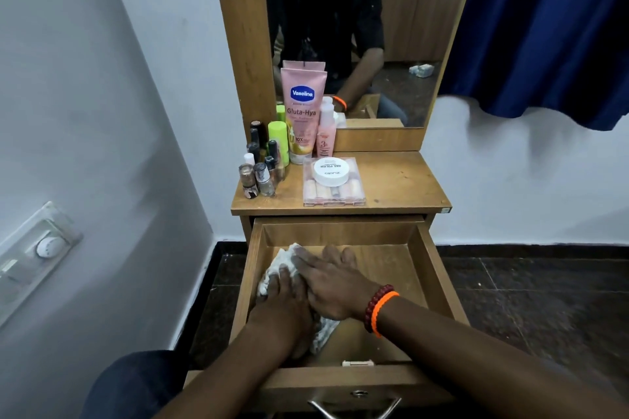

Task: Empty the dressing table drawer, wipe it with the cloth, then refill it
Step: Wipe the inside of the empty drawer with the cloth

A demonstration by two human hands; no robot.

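Both hands, the left hand point(284, 303) and right hand point(332, 286), press flat, straight-fingered, on a white cloth point(284, 260) bunched beneath their fingers inside the open drawer point(439, 269).

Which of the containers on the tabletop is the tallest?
The pink Vaseline tube, standing cap-down at the back against the mirror. It rises well above the green bottle on its left, the slim pink pump bottle on its right, and the small nail polish bottles.
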